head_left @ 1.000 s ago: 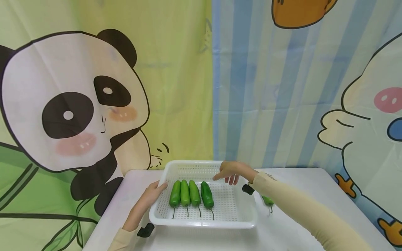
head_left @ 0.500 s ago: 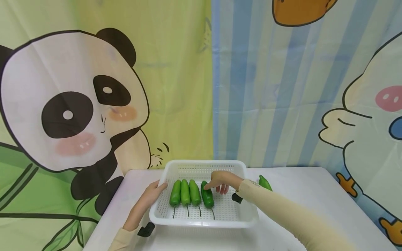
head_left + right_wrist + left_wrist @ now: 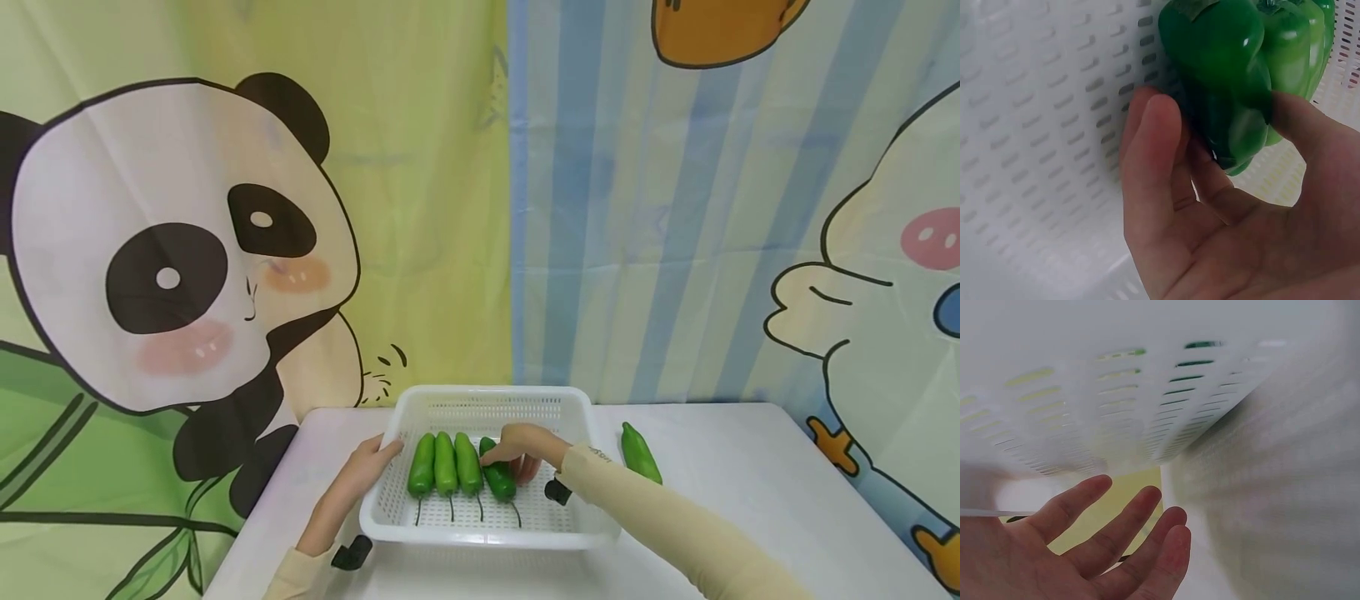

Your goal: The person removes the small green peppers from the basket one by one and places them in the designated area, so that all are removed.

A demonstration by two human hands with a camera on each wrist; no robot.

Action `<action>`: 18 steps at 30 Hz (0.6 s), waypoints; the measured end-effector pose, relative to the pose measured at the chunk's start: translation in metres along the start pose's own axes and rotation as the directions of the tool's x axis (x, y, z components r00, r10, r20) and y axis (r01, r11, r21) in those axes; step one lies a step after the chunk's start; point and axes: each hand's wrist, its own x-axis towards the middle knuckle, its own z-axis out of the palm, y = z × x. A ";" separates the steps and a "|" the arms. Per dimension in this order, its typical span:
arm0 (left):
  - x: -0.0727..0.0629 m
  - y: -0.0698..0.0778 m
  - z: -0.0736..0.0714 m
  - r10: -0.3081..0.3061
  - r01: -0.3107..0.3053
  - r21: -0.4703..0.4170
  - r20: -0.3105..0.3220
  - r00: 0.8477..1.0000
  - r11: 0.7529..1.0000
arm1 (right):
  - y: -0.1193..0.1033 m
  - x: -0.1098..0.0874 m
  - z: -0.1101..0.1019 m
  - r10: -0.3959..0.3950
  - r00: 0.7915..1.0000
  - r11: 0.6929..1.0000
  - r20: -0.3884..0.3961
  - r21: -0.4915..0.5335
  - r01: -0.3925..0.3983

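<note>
Several green chili peppers lie side by side in a white plastic basket [image 3: 486, 540], stems toward the front. My right hand [image 3: 527, 450] reaches into it and grips the rightmost, darkest pepper [image 3: 1222, 75], thumb on one side and fingers on the other. Left of that one rest three lighter peppers: an outer one [image 3: 422, 468], a middle one [image 3: 446, 468] and an inner one [image 3: 468, 468]. At the basket's left rim, my left hand [image 3: 367, 468] holds on with the thumb over the edge; its fingers [image 3: 1116, 534] extend beneath the rim outside the slotted wall.
Another green chili pepper [image 3: 640, 454] lies on the white table [image 3: 720, 475] to the right of the basket, beyond my right forearm. A cartoon-printed curtain [image 3: 435, 208] hangs behind the table's back edge.
My right hand has moved left and down from above the basket's right part onto the rightmost pepper, which has shifted slightly. The pepper on the table came into fuller view. My left hand stays put.
</note>
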 end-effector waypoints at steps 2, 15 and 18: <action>0.000 0.000 0.000 -0.001 0.001 -0.001 0.003 1.000 1.000 | 0.001 0.000 0.000 0.003 1.000 0.999 0.017 0.047 -0.004; 0.001 0.000 -0.001 -0.007 0.007 0.004 0.006 1.000 1.000 | 0.003 -0.007 -0.011 -0.020 0.997 0.993 0.077 0.115 0.011; 0.001 0.000 -0.001 -0.009 0.009 0.004 0.004 1.000 1.000 | 0.002 -0.008 -0.013 -0.025 0.996 0.991 0.089 0.131 0.014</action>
